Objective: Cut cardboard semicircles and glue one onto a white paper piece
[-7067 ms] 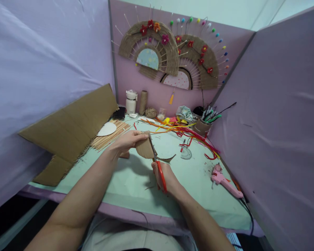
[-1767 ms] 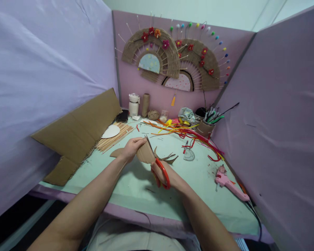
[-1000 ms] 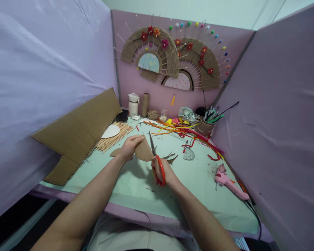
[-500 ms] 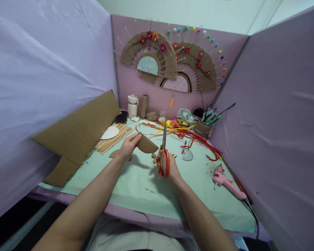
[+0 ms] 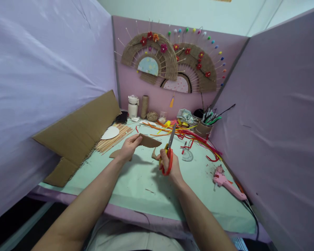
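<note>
My left hand (image 5: 130, 148) pinches the left end of a brown cardboard piece (image 5: 150, 141), holding it above the table. In my right hand (image 5: 169, 164) is a pair of scissors (image 5: 170, 148) with red and yellow handles. Their blades point up and away and look closed, a little right of the cardboard and apart from it. A small curled cardboard scrap (image 5: 154, 154) shows just left of the scissors' handles. Another cut cardboard piece (image 5: 116, 153) lies on the table beside my left wrist, partly hidden by it.
Large cardboard (image 5: 78, 134) leans at left, near bamboo sticks (image 5: 121, 134) and a white paper disc (image 5: 110, 132). Pipe cleaners (image 5: 188, 133) spread along the back. A protractor (image 5: 187, 155) lies right of the scissors. The pink glue gun (image 5: 227, 183) and its cord sit at the right edge.
The scissors have moved slightly right and tilted away from the cardboard. The cardboard has turned in my left hand and now appears narrower. More of the curled scrap shows.
</note>
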Tool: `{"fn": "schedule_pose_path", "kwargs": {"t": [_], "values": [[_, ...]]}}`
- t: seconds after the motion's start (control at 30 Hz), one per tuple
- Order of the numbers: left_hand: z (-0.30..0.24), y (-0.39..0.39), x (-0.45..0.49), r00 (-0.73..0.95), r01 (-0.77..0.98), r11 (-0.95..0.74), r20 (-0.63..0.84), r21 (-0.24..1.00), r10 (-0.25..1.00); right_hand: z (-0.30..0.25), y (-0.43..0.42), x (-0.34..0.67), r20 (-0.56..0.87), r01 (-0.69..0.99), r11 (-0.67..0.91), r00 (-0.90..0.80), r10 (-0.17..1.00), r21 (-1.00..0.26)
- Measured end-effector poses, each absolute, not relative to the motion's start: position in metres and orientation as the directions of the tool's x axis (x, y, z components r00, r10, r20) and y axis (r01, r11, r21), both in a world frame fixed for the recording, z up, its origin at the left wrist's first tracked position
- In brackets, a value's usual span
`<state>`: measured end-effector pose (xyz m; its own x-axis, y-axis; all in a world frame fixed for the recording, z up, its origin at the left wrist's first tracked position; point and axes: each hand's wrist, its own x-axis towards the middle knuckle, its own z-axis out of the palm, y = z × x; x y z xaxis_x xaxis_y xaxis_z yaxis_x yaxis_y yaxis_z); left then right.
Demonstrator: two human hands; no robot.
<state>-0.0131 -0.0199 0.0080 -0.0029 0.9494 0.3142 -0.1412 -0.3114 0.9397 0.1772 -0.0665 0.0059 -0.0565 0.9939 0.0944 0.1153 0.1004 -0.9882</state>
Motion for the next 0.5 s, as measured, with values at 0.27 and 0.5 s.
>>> {"fn": "schedule_pose_path", "kwargs": {"t": [0.27,0.5], "values": [[0.002,-0.014,-0.017,-0.107,-0.084,-0.317,0.307,0.945,0.946,-0.002,-0.061,0.186,0.33,0.501,0.329,-0.09,0.94,-0.8],[0.005,-0.018,-0.015,-0.127,-0.126,-0.298,0.283,0.946,0.951,-0.002,-0.058,0.188,0.196,0.558,0.302,-0.242,0.95,-0.773]]}}
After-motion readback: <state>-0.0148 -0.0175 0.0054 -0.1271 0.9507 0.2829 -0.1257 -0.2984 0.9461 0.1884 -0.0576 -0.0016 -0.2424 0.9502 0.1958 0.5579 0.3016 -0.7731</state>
